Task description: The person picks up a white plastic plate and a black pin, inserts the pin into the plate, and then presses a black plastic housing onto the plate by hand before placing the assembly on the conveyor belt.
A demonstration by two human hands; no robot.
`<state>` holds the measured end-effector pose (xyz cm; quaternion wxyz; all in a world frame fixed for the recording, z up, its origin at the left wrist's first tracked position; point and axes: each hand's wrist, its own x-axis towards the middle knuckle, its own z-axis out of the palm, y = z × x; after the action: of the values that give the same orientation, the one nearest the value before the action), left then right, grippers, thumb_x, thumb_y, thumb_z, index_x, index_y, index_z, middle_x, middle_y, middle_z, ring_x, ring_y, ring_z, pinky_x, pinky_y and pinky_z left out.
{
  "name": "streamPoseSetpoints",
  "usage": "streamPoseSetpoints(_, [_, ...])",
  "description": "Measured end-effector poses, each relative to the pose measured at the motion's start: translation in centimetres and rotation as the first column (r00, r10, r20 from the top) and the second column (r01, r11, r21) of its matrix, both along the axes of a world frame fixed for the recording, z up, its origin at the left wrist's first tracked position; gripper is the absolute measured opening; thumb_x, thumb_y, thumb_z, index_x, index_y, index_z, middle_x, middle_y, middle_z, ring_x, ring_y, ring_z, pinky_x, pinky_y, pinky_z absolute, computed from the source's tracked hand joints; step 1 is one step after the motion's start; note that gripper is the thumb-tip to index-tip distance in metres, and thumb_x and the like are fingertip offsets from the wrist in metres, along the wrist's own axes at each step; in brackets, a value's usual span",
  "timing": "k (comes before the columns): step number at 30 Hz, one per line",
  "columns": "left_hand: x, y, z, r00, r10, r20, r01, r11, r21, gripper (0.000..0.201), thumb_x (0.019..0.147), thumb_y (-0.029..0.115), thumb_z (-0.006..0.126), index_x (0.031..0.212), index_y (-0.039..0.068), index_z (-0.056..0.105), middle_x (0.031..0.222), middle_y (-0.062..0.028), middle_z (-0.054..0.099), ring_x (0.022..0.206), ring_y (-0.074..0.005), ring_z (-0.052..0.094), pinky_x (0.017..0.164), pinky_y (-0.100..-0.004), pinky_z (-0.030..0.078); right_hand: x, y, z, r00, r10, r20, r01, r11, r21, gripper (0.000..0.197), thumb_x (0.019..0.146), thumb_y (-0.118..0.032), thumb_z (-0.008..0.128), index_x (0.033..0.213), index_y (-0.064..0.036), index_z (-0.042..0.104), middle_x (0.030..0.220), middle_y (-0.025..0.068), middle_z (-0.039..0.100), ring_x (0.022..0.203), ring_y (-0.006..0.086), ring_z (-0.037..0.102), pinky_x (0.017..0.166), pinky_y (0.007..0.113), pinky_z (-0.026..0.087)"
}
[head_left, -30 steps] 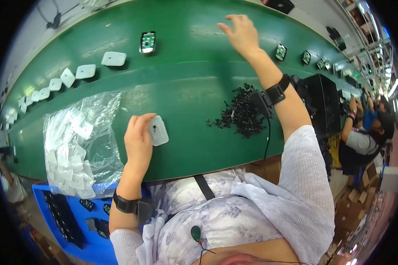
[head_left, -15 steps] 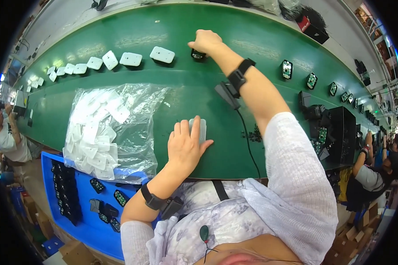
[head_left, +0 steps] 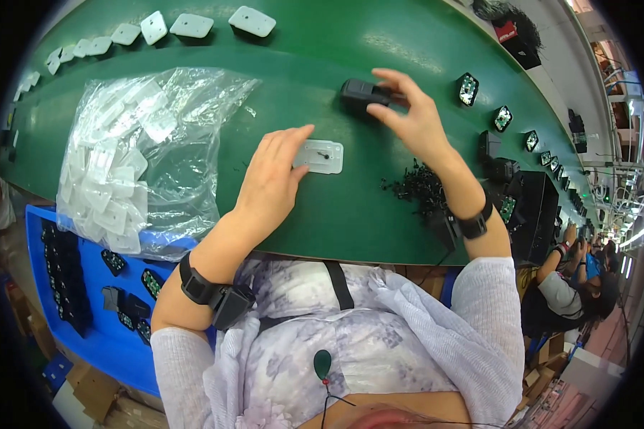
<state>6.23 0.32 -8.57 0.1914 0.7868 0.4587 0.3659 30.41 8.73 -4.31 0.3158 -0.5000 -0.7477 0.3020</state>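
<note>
Beneath the left fingers (head_left: 300, 141), a pale plate (head_left: 328, 163), partly hidden; at the right fingers (head_left: 402, 84), a black housing (head_left: 358, 92); whether either set pinches, indeterminable.

Long green surface (head_left: 368, 214) stretching under left hand (head_left: 268, 175) and right hand (head_left: 418, 125). Pale grey strip (head_left: 562, 46) running past its edge, beyond right hand. Reddish floor (head_left: 638, 314) showing far right of right hand, tube lights (head_left: 635, 238) glowing nearby. Cardboard boxes (head_left: 93, 390) sitting low, lower-left of left hand.

Your cover (head_left: 330, 158): smooth, translucent plastic | your case (head_left: 358, 94): dark plastic | bag (head_left: 186, 168): glossy film | table (head_left: 350, 222): shiny | your sleeve (head_left: 485, 307): ribbed cloth
</note>
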Motion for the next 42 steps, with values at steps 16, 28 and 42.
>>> streamPoseSetpoints(16, [-2.1, -0.8, 1.3, 0.997, -0.045, -0.06, 0.038, 0.992, -0.119, 0.046, 0.077, -0.008, 0.048, 0.121, 0.001, 0.06, 0.129, -0.0133, 0.058, 0.12, -0.0298, 0.054, 0.101, -0.037, 0.045, -4.6, -6.3, -0.6, 0.926, 0.272, 0.263, -0.324, 0.93, 0.176, 0.045, 0.072, -0.002, 0.074, 0.116, -0.0043, 0.062, 0.113, 0.0127, 0.062, 0.102, 0.0291, 0.06, 0.087, 0.036, 0.05])
streamPoseSetpoints(28, [-1.8, -1.2, 2.0, 0.95, -0.026, -0.312, 0.019, 0.999, -0.025, 0.045, 0.081, 0.002, 0.05, 0.125, 0.006, 0.058, 0.132, -0.0082, 0.057, 0.121, -0.0247, 0.054, 0.101, -0.038, 0.043, -5.3, -7.9, -1.1, 0.928, 0.125, 0.351, -0.216, 0.948, 0.235, 0.045, 0.073, -0.003, 0.072, 0.117, -0.0078, 0.063, 0.113, 0.0139, 0.061, 0.099, 0.0301, 0.06, 0.081, 0.036, 0.052])
streamPoseSetpoints(42, [-2.8, 0.1, 1.8, 0.996, -0.078, -0.038, 0.067, 0.971, -0.229, 0.041, 0.086, -0.008, 0.047, 0.12, 0.008, 0.063, 0.125, -0.006, 0.063, 0.123, -0.0225, 0.054, 0.099, -0.0343, 0.039, -5.2, -7.4, -1.6, 0.965, 0.142, 0.218, -0.193, 0.953, 0.235, 0.042, 0.071, 0.001, 0.072, 0.112, -0.0047, 0.065, 0.111, 0.0115, 0.064, 0.098, 0.0286, 0.062, 0.082, 0.035, 0.052])
